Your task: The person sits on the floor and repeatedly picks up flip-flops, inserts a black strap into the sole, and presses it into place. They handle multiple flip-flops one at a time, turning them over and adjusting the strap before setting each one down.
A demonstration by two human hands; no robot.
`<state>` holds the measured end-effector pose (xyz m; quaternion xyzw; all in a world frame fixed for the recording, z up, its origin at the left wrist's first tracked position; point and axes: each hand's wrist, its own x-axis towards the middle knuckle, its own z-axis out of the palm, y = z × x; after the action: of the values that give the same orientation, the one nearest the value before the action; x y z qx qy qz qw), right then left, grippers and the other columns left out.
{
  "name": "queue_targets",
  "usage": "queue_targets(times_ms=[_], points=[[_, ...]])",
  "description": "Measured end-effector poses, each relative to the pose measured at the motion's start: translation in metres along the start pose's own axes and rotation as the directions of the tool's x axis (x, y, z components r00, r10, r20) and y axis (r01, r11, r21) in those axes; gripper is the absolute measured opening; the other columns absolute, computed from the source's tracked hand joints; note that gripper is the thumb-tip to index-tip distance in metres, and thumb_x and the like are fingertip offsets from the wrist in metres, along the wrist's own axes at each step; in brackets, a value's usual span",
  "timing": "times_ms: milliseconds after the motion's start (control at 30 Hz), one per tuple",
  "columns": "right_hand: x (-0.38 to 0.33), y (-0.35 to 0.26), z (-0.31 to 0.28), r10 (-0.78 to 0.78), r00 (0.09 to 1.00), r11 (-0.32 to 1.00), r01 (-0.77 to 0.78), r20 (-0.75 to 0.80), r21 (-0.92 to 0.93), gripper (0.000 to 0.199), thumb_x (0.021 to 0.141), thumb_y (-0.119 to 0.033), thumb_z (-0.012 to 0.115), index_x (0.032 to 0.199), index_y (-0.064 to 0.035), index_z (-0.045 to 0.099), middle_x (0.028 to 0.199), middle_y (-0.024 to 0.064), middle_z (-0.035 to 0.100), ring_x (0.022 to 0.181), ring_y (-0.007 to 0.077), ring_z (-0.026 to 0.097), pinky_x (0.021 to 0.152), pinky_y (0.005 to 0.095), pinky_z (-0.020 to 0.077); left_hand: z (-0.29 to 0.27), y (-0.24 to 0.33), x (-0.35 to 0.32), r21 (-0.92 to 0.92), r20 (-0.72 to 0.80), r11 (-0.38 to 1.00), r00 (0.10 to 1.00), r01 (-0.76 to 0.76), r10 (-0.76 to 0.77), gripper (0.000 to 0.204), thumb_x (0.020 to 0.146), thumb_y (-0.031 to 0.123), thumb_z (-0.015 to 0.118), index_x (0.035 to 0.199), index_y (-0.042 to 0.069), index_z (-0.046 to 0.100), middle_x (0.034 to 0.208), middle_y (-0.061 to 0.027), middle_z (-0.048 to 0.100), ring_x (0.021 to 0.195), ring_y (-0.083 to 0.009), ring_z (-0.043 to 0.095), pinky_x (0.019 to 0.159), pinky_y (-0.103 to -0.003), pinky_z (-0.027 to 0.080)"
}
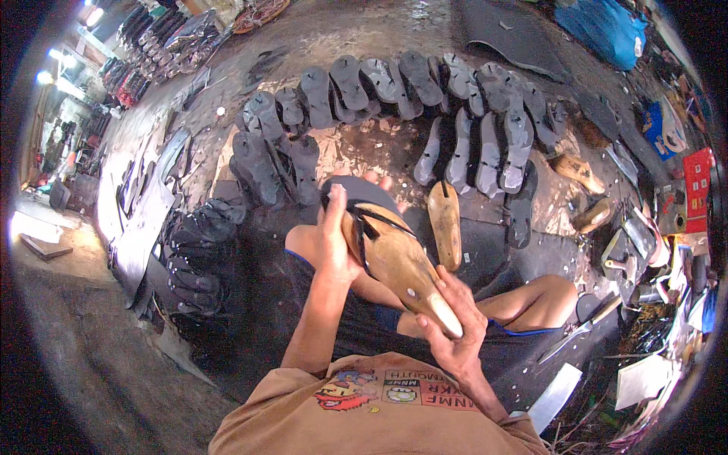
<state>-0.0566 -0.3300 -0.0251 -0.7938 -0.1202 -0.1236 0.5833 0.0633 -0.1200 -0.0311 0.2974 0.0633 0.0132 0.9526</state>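
A wooden shoe last point(398, 265) lies tilted across my lap, its pale heel end toward me. Black straps cross its toe part, and a dark sandal sole point(364, 191) shows at the far end. My left hand point(335, 246) grips the sandal and the last from the left, thumb along the sole's edge; some fingertips show beyond it. My right hand point(459, 322) is closed around the heel of the last. Just past the right hand, a second wooden last point(445, 231) rests on the floor with a dark slot at its far end.
Many grey soles point(349, 83) lie in an arc ahead. Black sandals point(201, 227) are piled at the left. Two more lasts, one a brown last point(578, 173), lie at the right. A knife point(580, 334) lies beyond my right knee, near a red board point(696, 189).
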Motion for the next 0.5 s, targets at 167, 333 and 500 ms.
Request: queue_targets(times_ms=[167, 333, 500], points=[[0.007, 0.014, 0.022, 0.132, 0.990, 0.980, -0.121, -0.057, 0.157, 0.056, 0.091, -0.012, 0.084, 0.141, 0.0058, 0.067, 0.153, 0.0311, 0.060, 0.144, 0.0445, 0.059, 0.119, 0.0503, 0.0467, 0.005, -0.024, -0.001, 0.108, 0.029, 0.994, 1.000, -0.004, 0.001, 0.055, 0.110, 0.047, 0.060, 0.155, 0.019, 0.045, 0.151, -0.0160, 0.058, 0.144, -0.0397, 0.055, 0.115, -0.068, 0.050], [-0.008, 0.035, 0.040, -0.001, 1.000, 0.994, -0.001, -0.016, -0.110, 0.065, 0.087, -0.017, 0.088, 0.147, -0.0056, 0.065, 0.160, 0.0286, 0.049, 0.147, 0.0465, 0.051, 0.121, 0.0534, 0.0443, -0.014, -0.055, -0.072, 0.258, -0.243, 0.917, 0.939, 0.305, -0.244, 0.080, 0.109, 0.067, 0.049, 0.166, 0.010, 0.038, 0.158, -0.0140, 0.054, 0.144, -0.0319, 0.056, 0.121, -0.050, 0.048], [-0.012, 0.043, 0.010, 0.230, 0.905, 0.771, -0.394, 0.358, 0.500, 0.043, 0.111, -0.029, 0.063, 0.149, -0.0092, 0.063, 0.152, 0.0172, 0.059, 0.143, 0.0298, 0.053, 0.123, 0.0481, 0.0392, -0.048, -0.036, -0.088, 0.117, -0.322, 0.897, 0.871, 0.426, -0.372, 0.070, 0.101, 0.063, 0.057, 0.143, 0.008, 0.059, 0.129, -0.0142, 0.071, 0.115, -0.0292, 0.072, 0.102, -0.049, 0.058]])
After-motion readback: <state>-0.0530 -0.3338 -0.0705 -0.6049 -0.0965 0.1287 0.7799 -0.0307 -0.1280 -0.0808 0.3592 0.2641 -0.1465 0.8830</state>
